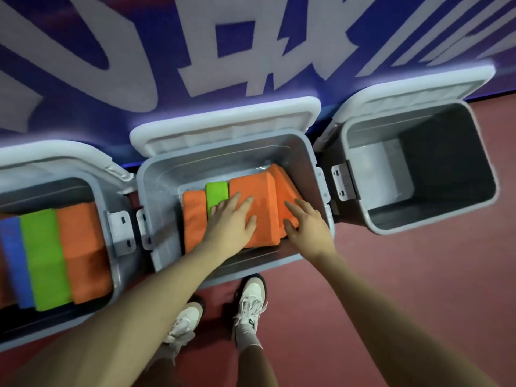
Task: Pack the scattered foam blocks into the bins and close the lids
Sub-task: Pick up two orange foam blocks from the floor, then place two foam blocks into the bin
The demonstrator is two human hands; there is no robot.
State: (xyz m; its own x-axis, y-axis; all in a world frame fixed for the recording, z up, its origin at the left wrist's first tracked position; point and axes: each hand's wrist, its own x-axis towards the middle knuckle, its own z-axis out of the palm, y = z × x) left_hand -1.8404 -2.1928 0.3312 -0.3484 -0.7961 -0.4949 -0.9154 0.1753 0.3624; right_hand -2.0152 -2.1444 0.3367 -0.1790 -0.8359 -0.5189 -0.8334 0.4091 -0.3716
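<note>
Three grey bins stand in a row against a wall, all with white lids raised. The middle bin (231, 152) holds two orange foam blocks, a green foam block (216, 192) and a large orange wedge block (259, 188). My left hand (233, 222) presses flat on the wedge with straight fingers. My right hand (303, 227) touches the wedge's right sloped side, fingers spread. The left bin (114, 263) holds a blue block (15, 261), a green block (44, 258) and an orange block (83, 250). Nothing lies in the right bin (418, 227).
The raised lids (223, 121) lean back on the purple wall with big white letters (223, 51). Metal latches (344, 180) stick out between the bins. My two white shoes (248, 303) stand on the dark red floor (391, 275) just before the middle bin.
</note>
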